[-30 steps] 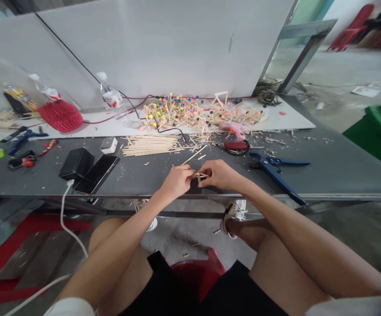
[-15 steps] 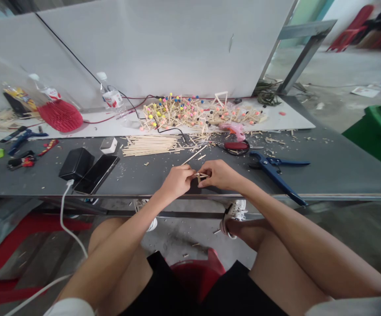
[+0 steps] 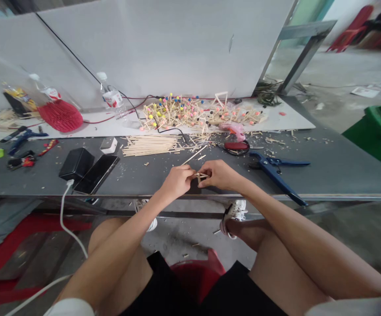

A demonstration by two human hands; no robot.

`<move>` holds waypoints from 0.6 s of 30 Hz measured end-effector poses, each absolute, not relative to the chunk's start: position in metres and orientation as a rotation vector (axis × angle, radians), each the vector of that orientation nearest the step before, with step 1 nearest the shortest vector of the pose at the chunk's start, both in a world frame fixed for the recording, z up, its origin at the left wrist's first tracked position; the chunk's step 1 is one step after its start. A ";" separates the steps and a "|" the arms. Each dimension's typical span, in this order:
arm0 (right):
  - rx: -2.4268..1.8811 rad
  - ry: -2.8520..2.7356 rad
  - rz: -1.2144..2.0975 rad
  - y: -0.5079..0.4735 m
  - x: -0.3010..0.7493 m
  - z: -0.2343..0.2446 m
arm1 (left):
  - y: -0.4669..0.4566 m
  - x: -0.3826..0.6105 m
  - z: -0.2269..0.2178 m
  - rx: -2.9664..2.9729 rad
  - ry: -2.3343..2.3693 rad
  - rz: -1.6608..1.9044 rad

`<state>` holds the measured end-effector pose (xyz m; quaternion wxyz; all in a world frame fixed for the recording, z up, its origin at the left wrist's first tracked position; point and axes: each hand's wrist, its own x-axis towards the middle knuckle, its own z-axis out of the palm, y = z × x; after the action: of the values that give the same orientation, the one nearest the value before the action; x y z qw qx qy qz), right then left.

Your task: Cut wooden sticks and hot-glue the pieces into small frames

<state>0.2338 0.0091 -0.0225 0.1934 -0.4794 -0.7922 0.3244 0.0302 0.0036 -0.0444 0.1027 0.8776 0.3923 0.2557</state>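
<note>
Between my two hands, near the front edge of the grey table [image 3: 335, 175], is a small frame of short wooden sticks [image 3: 201, 176]. My left hand [image 3: 178, 181] pinches its left side between thumb and fingers. My right hand [image 3: 219, 174] is closed on its right side, fingers curled over the sticks. Parts of the frame are hidden by my fingers. Just beyond my hands lie a long loose stick [image 3: 194, 155] and a bundle of thin wooden sticks [image 3: 151, 145].
Blue cutters [image 3: 272, 171] lie to the right, with red-handled scissors [image 3: 236, 145] and a pink glue gun [image 3: 233, 129] behind. A black phone [image 3: 97, 174] and black box [image 3: 77, 163] are left. Stick pieces with coloured balls [image 3: 177, 112] pile at the back.
</note>
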 end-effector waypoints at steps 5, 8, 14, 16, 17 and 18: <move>-1.331 -2.221 0.908 0.010 0.234 -0.024 | 0.004 0.031 -0.044 2.589 1.147 0.752; -1.325 -2.221 0.902 0.010 0.234 -0.025 | 0.004 0.031 -0.045 2.593 1.143 0.756; -1.338 -2.232 0.889 0.009 0.234 -0.023 | 0.004 0.031 -0.045 2.594 1.144 0.755; -1.342 -2.229 0.891 0.009 0.233 -0.022 | 0.004 0.030 -0.044 2.597 1.146 0.752; -1.344 -2.226 0.896 0.008 0.233 -0.021 | 0.004 0.030 -0.044 2.599 1.148 0.751; -1.347 -2.222 0.902 0.008 0.233 -0.021 | 0.004 0.030 -0.044 2.600 1.150 0.749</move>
<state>0.2333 0.0083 -0.0209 0.1943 -0.4805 -0.7923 0.3219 0.0302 0.0042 -0.0444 0.1003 0.8798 0.3893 0.2536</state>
